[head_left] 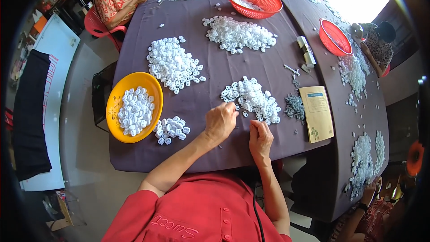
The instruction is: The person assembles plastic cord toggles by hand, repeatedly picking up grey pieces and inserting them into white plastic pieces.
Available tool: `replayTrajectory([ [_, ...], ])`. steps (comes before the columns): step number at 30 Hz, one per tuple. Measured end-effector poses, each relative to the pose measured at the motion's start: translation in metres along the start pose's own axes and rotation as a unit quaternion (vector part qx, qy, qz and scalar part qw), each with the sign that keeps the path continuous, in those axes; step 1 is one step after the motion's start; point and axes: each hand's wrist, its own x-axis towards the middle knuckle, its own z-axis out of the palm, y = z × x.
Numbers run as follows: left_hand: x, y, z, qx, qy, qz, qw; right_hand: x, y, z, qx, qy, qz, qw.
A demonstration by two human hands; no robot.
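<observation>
In the head view, I see the left hand (220,120) curled narrow at the centre of the frame, beside the near edge of a pile of white oval pieces (256,100). The right hand (261,139) is curled too, just below that pile; I cannot tell whether either hand's fingers grip anything. Left of centre, a yellow bowl (117,88) holds more white pieces, with a small cluster (171,130) at its lower right. Right of centre, I make out small grey parts (294,106) beside a tan booklet (317,115). A red basket (270,3) sits at upper centre; a seated person (115,0) occupies the upper left.
</observation>
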Motion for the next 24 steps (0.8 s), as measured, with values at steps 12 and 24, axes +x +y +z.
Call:
replayTrajectory([
  [12, 0.016, -0.015, 0.026, 0.017, 0.053, 0.039, 0.998, -0.002, -0.001, 0.003, -0.022, -0.002, -0.013, 1.0],
  [24, -0.046, -0.019, -0.001, -0.512, -0.102, -0.153, 0.839, -0.003, -0.029, 0.002, 0.293, -0.086, 0.179, 0.935],
])
